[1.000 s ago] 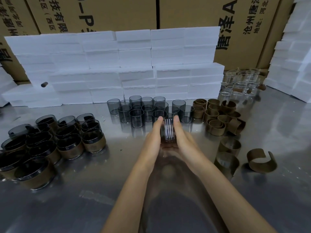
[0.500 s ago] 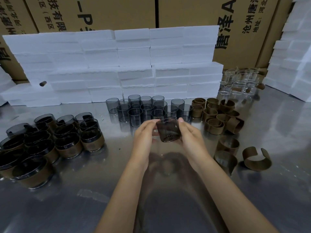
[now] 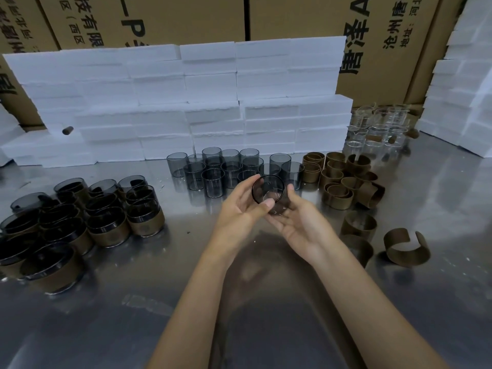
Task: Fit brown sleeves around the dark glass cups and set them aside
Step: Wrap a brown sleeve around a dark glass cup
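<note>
A bare dark glass cup is held above the steel table, tilted with its mouth toward me. My left hand grips its left side, thumb at the lower rim. Beneath it, my right hand cradles the cup's base and right side with curled fingers. Behind my hands stand several bare dark cups. Several loose brown sleeves lie to the right, with an open curl nearest. At the left sit several cups that wear sleeves.
White foam blocks are stacked along the back, with more at the right edge. Cardboard boxes rise behind them. Clear glass cups cluster at the back right. The steel table reflects my arms.
I lifted the dark cup off the table and tilted it from upright until its mouth faces me. My right hand shifted underneath it.
</note>
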Motion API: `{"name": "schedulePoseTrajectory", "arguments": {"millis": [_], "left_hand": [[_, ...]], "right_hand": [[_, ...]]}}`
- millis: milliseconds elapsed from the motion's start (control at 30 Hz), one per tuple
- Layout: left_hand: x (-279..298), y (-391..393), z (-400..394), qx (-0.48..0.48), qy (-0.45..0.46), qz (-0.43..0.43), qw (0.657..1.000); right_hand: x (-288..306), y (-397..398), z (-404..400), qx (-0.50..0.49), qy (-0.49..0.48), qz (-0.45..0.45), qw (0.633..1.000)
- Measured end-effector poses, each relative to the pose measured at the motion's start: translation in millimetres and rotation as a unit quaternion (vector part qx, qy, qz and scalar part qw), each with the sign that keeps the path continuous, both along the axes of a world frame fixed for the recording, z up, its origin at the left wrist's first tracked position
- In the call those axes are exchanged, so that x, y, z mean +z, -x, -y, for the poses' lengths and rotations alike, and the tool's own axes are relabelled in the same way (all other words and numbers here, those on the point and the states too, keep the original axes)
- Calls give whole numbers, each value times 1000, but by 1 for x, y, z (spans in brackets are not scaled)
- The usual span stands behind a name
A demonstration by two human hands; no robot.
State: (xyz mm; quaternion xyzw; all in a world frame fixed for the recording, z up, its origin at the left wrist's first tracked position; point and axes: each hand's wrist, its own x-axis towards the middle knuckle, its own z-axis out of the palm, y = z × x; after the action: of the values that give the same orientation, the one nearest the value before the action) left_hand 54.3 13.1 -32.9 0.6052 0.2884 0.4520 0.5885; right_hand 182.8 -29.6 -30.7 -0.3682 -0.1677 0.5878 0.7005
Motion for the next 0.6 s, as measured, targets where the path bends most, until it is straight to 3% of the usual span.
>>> {"name": "schedulePoseTrajectory", "arguments": {"millis": [300, 467, 600], "left_hand": [[1, -1, 0, 160, -49, 27, 986], [3, 0, 2, 151, -62, 38, 986], [1, -3, -1, 82, -30, 23, 996]], "right_hand": [[0, 10, 5, 85, 4, 27, 996], [2, 4, 6, 55, -8, -8, 998], [3, 0, 4, 27, -25, -48, 998]]}}
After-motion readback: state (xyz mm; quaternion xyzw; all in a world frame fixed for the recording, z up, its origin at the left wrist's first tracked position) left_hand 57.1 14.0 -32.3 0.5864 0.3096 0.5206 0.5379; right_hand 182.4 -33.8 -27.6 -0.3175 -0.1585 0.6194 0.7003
